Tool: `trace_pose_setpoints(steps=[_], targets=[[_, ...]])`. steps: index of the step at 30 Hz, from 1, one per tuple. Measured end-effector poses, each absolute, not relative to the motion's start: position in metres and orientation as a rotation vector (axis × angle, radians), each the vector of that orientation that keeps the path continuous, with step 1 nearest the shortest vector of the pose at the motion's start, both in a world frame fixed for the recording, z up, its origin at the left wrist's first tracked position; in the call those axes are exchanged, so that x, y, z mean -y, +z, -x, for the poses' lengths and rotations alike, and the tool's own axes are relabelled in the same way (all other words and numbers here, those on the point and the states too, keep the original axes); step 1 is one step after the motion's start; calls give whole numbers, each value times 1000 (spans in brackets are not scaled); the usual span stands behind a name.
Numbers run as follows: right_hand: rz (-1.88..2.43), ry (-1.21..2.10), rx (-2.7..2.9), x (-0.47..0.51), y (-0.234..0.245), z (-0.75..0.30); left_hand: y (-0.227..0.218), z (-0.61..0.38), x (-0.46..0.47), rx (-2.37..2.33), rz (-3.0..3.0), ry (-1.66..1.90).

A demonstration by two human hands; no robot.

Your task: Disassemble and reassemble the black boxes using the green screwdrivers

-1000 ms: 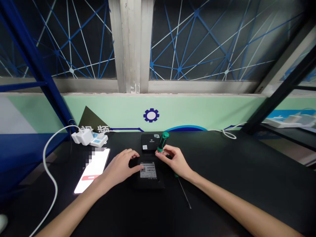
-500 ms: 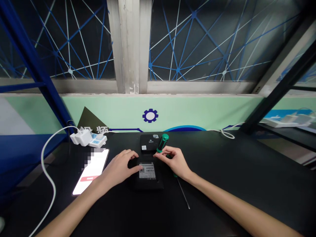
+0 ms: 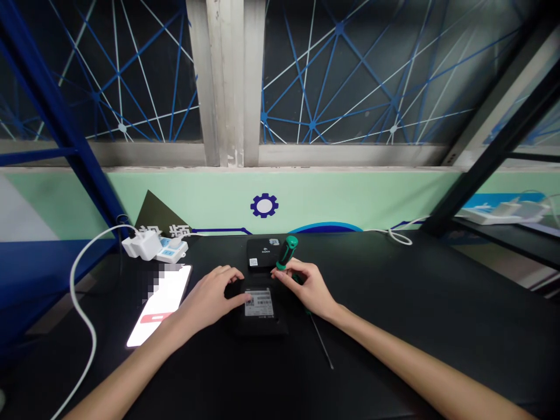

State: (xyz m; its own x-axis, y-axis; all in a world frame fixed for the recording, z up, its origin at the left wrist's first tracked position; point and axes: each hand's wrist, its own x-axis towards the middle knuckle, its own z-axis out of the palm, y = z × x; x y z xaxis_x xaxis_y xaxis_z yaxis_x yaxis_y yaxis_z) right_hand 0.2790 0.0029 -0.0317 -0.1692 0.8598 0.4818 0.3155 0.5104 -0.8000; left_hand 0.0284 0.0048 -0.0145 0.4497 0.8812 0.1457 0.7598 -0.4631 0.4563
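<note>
One green screwdriver [image 3: 287, 252], near-upright mid-frame, tip hidden; I see right hand [image 3: 307, 287] pinching it, at labelled box [image 3: 261, 308]'s upper right; left hand [image 3: 213, 296] half-spread, thumb on box.

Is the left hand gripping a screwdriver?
No, the left hand touches the labelled black box, while the right hand holds the green-and-black screwdriver.

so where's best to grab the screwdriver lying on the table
Probably by the lying screwdriver's thin shaft, from the near side: the shaft extends out towards the person, uncovered, while the right hand hides much of its handle.
</note>
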Motion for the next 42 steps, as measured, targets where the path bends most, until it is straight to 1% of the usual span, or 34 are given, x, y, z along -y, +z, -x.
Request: trace_pose_setpoints(steps=[8, 16, 26, 34, 42], targets=[[993, 647, 1752, -9, -30, -275, -17, -27, -6, -1396, -2375, 512], [941, 780, 1746, -14, -24, -271, -17, -26, -7, -1395, -2376, 519], [958, 724, 1782, -14, -27, -283, -15, -26, -7, -1372, -2378, 509], [952, 882, 1721, -17, -35, -281, -16, -26, -11, -1353, -2368, 498], [1015, 954, 1762, -22, -26, -283, -13, -27, -9, -1359, -2372, 492]])
